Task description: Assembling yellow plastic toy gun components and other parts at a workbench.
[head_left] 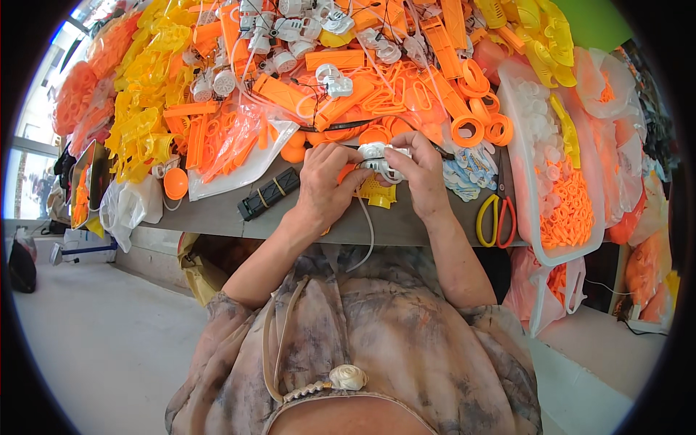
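Between my hands, over the near edge of the table, is a small white plastic pump-like part [383,161]. My right hand [423,172] pinches its right side between thumb and fingers. My left hand [326,181] is closed at its left side, and a bit of orange shows by the fingertips; exactly what they pinch is partly hidden. Just below lies a yellow slotted plastic piece [378,193]. A thin pale tube [372,230] hangs down from there toward my lap. Behind my fingers runs a black cable [362,124].
Orange plastic parts [348,59] and white pump-like parts heap up at the back, with yellow shells [148,80] to the left. A black bar-shaped object [270,193] lies left. Scissors [497,221] and a translucent bin [554,257] of small parts stand right.
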A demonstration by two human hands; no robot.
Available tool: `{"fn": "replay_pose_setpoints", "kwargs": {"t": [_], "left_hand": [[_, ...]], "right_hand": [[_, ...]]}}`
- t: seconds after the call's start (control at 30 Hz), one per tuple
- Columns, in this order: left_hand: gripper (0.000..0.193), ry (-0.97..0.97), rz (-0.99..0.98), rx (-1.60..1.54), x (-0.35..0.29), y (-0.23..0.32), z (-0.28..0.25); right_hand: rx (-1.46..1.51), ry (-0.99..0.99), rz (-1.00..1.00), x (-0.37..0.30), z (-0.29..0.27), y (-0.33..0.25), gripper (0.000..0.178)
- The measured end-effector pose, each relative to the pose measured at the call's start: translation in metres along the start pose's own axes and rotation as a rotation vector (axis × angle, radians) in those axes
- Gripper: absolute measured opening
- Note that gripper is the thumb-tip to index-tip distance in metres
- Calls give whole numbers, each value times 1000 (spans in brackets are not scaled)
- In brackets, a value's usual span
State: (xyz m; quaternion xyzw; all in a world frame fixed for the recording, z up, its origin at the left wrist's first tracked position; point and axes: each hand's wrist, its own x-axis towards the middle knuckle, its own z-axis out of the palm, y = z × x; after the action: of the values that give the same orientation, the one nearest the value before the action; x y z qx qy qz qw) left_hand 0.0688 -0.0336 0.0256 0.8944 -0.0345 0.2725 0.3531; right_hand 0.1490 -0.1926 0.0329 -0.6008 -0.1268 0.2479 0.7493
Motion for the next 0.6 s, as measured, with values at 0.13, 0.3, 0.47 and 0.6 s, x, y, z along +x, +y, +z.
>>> {"fn": "replay_pose_setpoints", "kwargs": {"t": [0.13, 0.3, 0.47, 0.6], "left_hand": [[22, 7, -21, -58, 4, -1, -4], [20, 6, 42, -101, 8, -4, 0], [23, 5, 194, 80, 2, 5, 2], [23, -13, 336, 210, -5, 5, 9]], "right_hand": [[-241, -104, -124, 4, -4, -3, 26], [-264, -167, -43, -3, 0, -7, 30], [-244, 25, -75, -11, 4, 2, 29], [-259, 67, -126, -13, 12, 8, 29]]}}
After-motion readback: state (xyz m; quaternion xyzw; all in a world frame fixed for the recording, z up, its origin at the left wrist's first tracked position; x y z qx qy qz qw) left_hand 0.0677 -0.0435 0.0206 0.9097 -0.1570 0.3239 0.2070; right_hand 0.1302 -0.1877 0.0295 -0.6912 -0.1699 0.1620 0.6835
